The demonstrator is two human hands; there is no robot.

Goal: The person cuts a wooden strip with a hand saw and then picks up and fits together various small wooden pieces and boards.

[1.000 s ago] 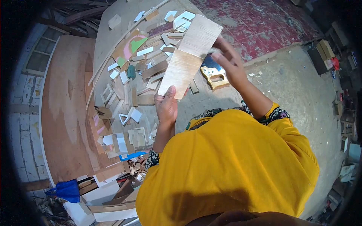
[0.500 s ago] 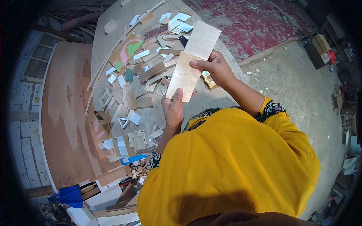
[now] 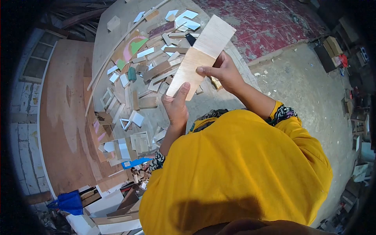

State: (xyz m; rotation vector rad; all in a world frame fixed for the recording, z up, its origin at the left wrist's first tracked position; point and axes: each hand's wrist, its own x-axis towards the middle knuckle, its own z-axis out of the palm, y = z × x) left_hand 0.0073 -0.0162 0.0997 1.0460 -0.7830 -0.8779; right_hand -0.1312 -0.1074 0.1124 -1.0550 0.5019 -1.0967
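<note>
Two flat light wood pieces meet at a seam, held up above the worktable. The lower wood piece (image 3: 190, 68) is pinched at its bottom end by my left hand (image 3: 177, 107), thumb on top. Near the seam, my right hand (image 3: 227, 74) grips the right edge with its thumb lying across the face. The upper wood piece (image 3: 215, 37) extends beyond, angled slightly to the right. My right hand's other fingers are partly hidden behind the wood.
Scattered wood offcuts (image 3: 158, 70) cover the worktable (image 3: 103, 41). A large brown board (image 3: 64, 117) lies at the left. A blue bag (image 3: 70, 202) is at the lower left, and cardboard boxes (image 3: 333, 46) stand on the floor at the upper right.
The two wood pieces have tilted a little further to the right at the top. My left hand has shifted slightly up and left with the lower end.
</note>
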